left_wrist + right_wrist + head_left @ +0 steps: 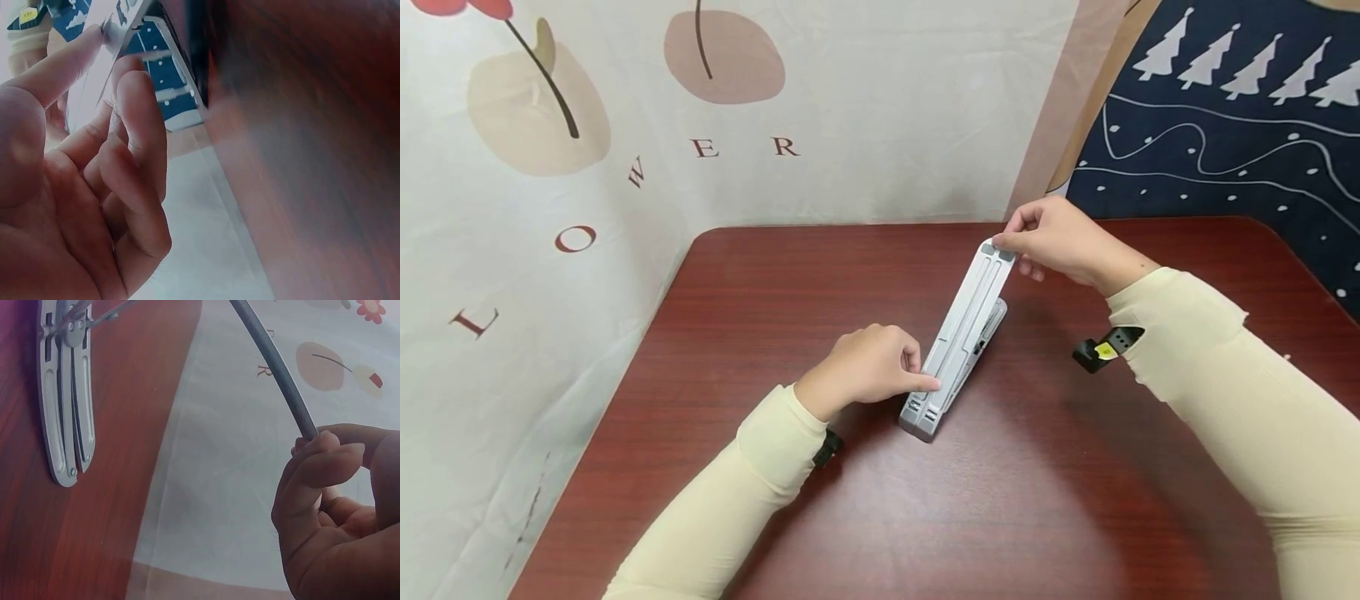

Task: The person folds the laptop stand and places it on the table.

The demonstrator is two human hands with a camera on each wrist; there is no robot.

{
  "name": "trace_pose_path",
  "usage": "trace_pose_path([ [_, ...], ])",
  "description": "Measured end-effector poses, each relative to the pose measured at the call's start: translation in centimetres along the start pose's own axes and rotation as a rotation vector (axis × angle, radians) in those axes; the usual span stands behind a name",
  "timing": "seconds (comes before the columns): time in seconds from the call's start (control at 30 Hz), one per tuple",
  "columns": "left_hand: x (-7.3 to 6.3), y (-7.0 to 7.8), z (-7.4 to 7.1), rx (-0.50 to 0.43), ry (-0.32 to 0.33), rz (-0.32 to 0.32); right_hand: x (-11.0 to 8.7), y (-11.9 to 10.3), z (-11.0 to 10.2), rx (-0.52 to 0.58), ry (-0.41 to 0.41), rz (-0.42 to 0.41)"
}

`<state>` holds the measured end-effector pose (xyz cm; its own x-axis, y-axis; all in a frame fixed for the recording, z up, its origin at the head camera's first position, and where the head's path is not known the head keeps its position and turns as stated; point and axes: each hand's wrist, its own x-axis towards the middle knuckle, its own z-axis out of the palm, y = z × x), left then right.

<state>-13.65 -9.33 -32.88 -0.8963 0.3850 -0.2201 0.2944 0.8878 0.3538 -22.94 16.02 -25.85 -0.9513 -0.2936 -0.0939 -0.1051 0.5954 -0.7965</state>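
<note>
A silver folding laptop stand [964,321] stands on the dark red table, its upper arm lifted at a slant from the lower one. My right hand [1063,242] pinches the raised far end of that upper arm between thumb and fingers. Near the hinged end, my left hand [876,367] grips the stand's edge with the thumb on top. The right wrist view shows the lower arms [65,412] lying folded close together on the table, apart from the thin raised arm [281,375]. In the left wrist view the left fingers are curled under the stand, partly hiding it.
The brown-red table [760,292] extends around the stand on all sides. A pale printed cloth [880,108] hangs behind and to the left. On the right is a dark blue cloth [1210,150] with white trees. Black wrist devices show at both cuffs.
</note>
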Motion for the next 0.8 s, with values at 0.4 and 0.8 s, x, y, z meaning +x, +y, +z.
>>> trace_pose_path([
  [0.4,0.2,-1.1,-1.0,-0.021,0.001,-0.041,-0.9,0.6,-0.8,0.008,-0.029,0.023],
  [0.8,0.4,-2.0,-1.4,-0.016,0.025,0.024,-1.6,0.5,-1.1,0.091,-0.071,0.055],
])
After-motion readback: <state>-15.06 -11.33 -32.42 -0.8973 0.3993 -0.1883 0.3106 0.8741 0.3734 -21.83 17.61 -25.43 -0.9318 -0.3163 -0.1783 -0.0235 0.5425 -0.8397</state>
